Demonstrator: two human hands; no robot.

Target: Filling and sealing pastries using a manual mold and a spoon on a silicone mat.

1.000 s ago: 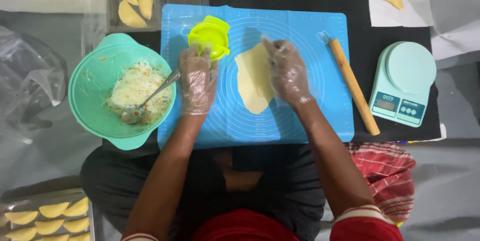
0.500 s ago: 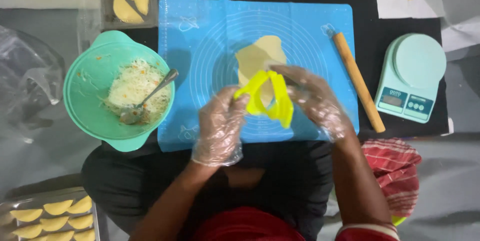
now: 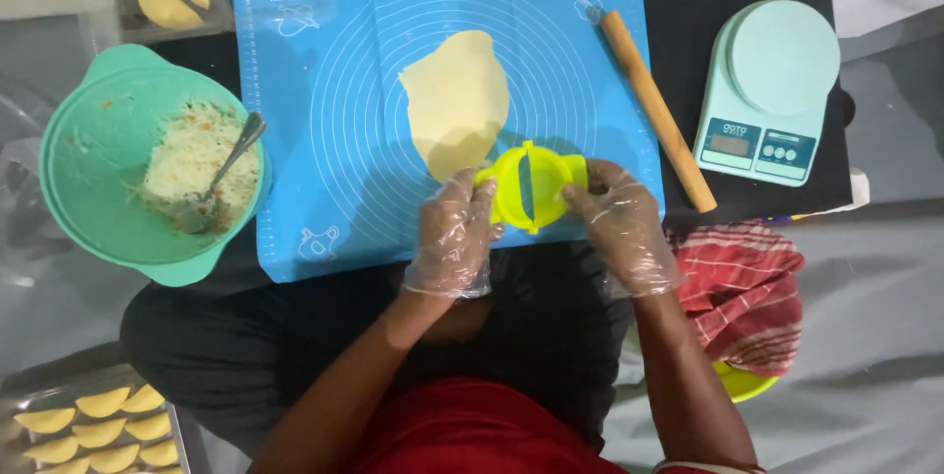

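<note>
Head view: left hand (image 3: 454, 233) and right hand (image 3: 618, 223), gloved, grasp opposite rims of an open yellow-green hinged plastic dumpling press (image 3: 529, 187); it looks light, rigid, possibly slippery.

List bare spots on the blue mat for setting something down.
Free: the mat left of the dough sheet, and the strip between dough and rolling pin. Crowded: the near edge, where both hands hold the yellow press.

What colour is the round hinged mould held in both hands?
Bright yellow-green; the mould shows clearly in the head view, held open between the gloved left hand and right hand.
</note>
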